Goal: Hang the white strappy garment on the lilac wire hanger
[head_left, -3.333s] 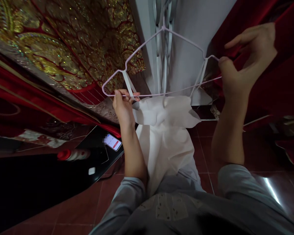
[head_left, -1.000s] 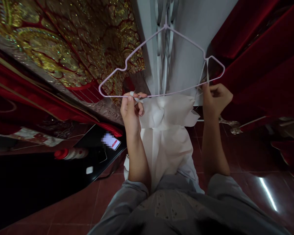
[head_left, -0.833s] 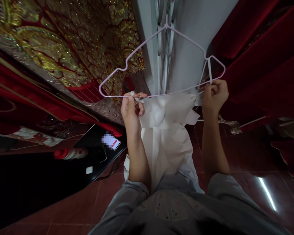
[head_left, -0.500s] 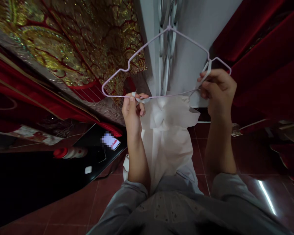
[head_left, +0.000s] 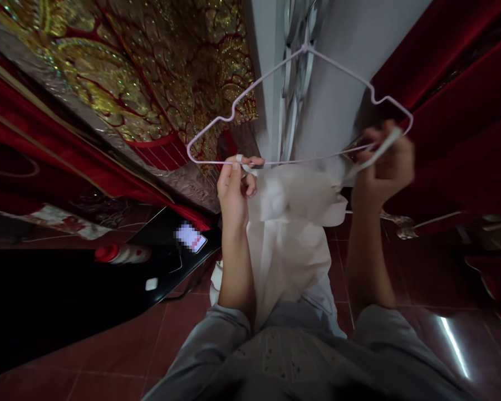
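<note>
Head-worn view, facing forward and down — near, above left hand [head_left: 234, 192], right hand [head_left: 387, 167]

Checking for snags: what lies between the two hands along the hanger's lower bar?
Head view: between the left hand and right hand, the hanger's lower bar looks bare; the white garment hangs below it.

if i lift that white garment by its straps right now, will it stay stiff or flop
The white garment will probably flop, since it hangs in soft folds. Its upper layer may keep a little shape, as one edge juts outward. The strap at the right hand looks narrow and flat, so it could twist easily.
</note>
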Tool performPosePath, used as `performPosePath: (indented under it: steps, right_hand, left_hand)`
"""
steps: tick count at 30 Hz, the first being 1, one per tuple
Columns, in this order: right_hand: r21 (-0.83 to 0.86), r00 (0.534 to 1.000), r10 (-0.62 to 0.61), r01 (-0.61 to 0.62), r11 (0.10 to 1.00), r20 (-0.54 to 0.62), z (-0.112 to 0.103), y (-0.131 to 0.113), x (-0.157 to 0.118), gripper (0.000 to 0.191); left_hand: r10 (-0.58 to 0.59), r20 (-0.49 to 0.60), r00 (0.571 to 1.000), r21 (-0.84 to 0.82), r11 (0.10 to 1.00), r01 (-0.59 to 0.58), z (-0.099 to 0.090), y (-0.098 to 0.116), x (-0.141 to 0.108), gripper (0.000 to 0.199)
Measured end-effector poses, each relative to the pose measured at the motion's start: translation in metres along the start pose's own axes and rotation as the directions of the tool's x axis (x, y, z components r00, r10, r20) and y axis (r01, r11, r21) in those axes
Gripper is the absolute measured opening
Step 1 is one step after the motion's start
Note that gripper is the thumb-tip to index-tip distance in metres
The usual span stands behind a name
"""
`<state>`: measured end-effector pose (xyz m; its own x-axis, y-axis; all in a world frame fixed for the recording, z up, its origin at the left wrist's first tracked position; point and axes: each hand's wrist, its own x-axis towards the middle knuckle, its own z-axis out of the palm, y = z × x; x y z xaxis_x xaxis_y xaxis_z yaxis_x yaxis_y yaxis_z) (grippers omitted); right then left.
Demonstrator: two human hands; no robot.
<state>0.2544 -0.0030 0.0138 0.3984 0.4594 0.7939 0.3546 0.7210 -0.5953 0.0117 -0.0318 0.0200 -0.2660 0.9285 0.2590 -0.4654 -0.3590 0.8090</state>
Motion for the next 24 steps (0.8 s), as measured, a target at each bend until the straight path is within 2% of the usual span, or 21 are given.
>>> performPosePath:
  steps: [1, 2, 3, 4, 5, 7, 10, 11, 12, 14, 16, 18, 21, 23, 24]
  right_hand:
    - [-0.024, 0.986, 0.052, -0.048, 0.999, 0.161, 0.006, -0.006, -0.007, 0.042]
    - [-0.059, 0.946, 0.111, -0.097, 0.994, 0.306, 0.012, -0.011, -0.013, 0.044]
    - [-0.093, 0.899, 0.164, -0.138, 0.986, 0.406, 0.016, -0.015, -0.016, 0.046]
    - [-0.111, 0.873, 0.197, -0.164, 0.98, 0.447, 0.018, -0.018, -0.018, 0.048]
    - [-0.11, 0.873, 0.209, -0.179, 0.978, 0.44, 0.019, -0.019, -0.018, 0.048]
    - [-0.072, 0.917, 0.19, -0.176, 0.982, 0.35, 0.016, -0.017, -0.015, 0.047]
    - [-0.062, 0.948, 0.176, -0.165, 0.984, 0.264, 0.008, -0.005, -0.007, 0.053]
    - [-0.069, 0.946, 0.18, -0.168, 0.983, 0.27, 0.006, -0.001, -0.005, 0.056]
    - [-0.071, 0.942, 0.181, -0.167, 0.983, 0.284, 0.005, 0.003, -0.004, 0.059]
    - [-0.054, 0.935, 0.161, -0.151, 0.987, 0.316, 0.005, 0.008, -0.005, 0.06]
    - [-0.019, 0.938, 0.122, -0.122, 0.992, 0.326, 0.008, 0.008, -0.009, 0.057]
    - [0.005, 0.947, 0.099, -0.105, 0.994, 0.307, 0.011, 0.003, -0.015, 0.052]
    - [0.019, 0.955, 0.101, -0.111, 0.994, 0.277, 0.013, -0.004, -0.022, 0.048]
    - [0.012, 0.947, 0.126, -0.136, 0.991, 0.295, 0.012, -0.005, -0.026, 0.049]
    - [0.006, 0.939, 0.144, -0.154, 0.988, 0.312, 0.012, -0.005, -0.028, 0.051]
  left_hand:
    - [-0.014, -0.011, 1.0, 0.004, 1.0, 0.014, 0.001, -0.001, -0.001, 0.032]
    - [-0.022, -0.029, 0.999, 0.009, 1.0, 0.023, 0.001, -0.003, -0.002, 0.029]
    - [-0.019, -0.055, 0.998, 0.021, 1.0, 0.02, 0.0, -0.004, -0.003, 0.027]
    - [0.006, -0.093, 0.996, 0.044, 0.999, -0.001, -0.003, -0.006, -0.003, 0.025]
    - [0.051, -0.142, 0.989, 0.081, 0.996, -0.04, -0.007, -0.007, -0.003, 0.025]
    - [0.206, -0.265, 0.942, 0.186, 0.97, -0.159, -0.023, -0.009, 0.002, 0.022]
    - [0.456, -0.392, 0.799, 0.346, 0.878, -0.331, -0.052, -0.006, 0.015, 0.015]
    - [0.504, -0.375, 0.778, 0.381, 0.849, -0.366, -0.059, -0.002, 0.02, 0.015]
    - [0.53, -0.316, 0.787, 0.404, 0.826, -0.394, -0.065, 0.003, 0.026, 0.019]
    - [0.509, -0.103, 0.855, 0.429, 0.798, -0.424, -0.067, 0.017, 0.039, 0.034]
    - [0.399, 0.122, 0.909, 0.467, 0.785, -0.407, -0.058, 0.032, 0.051, 0.051]
    - [0.274, 0.245, 0.93, 0.517, 0.775, -0.364, -0.043, 0.044, 0.062, 0.052]
    - [0.164, 0.29, 0.943, 0.548, 0.779, -0.304, -0.026, 0.052, 0.075, 0.036]
    - [0.195, 0.235, 0.952, 0.534, 0.792, -0.294, -0.024, 0.047, 0.079, 0.023]
    - [0.224, 0.165, 0.96, 0.502, 0.819, -0.278, -0.025, 0.043, 0.079, 0.019]
